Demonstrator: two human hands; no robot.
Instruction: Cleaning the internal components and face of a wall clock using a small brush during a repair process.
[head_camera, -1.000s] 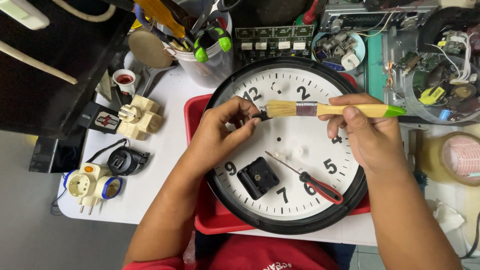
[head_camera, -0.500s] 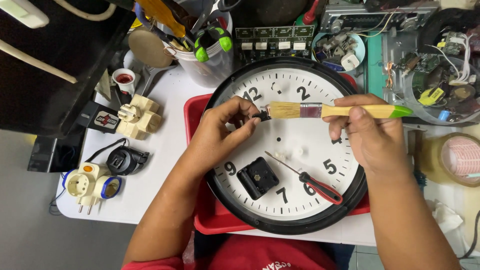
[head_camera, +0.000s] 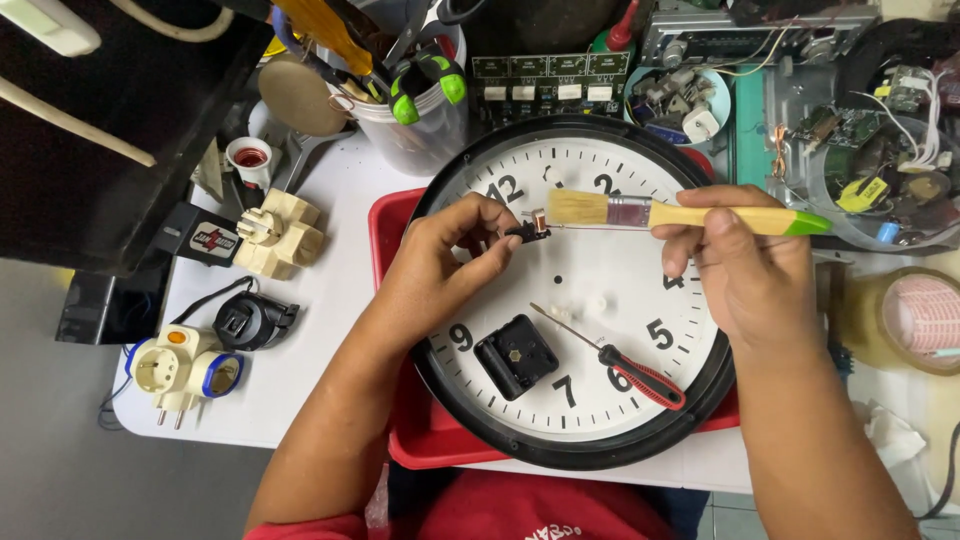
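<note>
On the clock face in front of me: a black clock movement lies near the 7, a red-handled screwdriver just beside it. The clock sits on a red tray. Left of the tray, on the white table: a cream multi-plug adapter, a black round plug, a white plug adapter with blue ring. Above: a clear tub of tools, a green circuit board. Far right: a tape roll.

We are seeing a brush with soft pale bristles, a shiny metal band and a smooth painted wooden handle, over a glossy white clock face.
</note>
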